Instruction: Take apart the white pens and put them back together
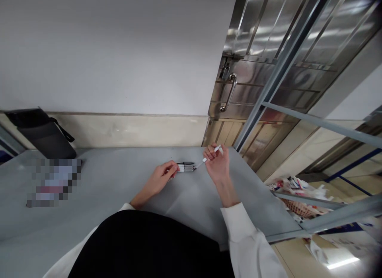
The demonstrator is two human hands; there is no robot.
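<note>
My left hand point(158, 177) is closed at the left ends of several slim pens point(187, 169) that lie side by side on the grey table point(119, 182). Their barrels look white and clear, and a dark one point(188, 163) sits along the far side. My right hand point(218, 162) is raised a little to the right, palm turned up, with its fingers curled round a single white pen point(204, 160). This pen slants down to the left, and its clear end is close to the tips of the others. My left fingers partly hide the row.
A dark container with a strap point(44, 132) stands at the far left, with a blurred-out flat object point(55, 182) before it. A white wall point(119, 51) runs behind the table. Metal frame posts point(268, 91) and a basket of litter point(301, 208) are at the right.
</note>
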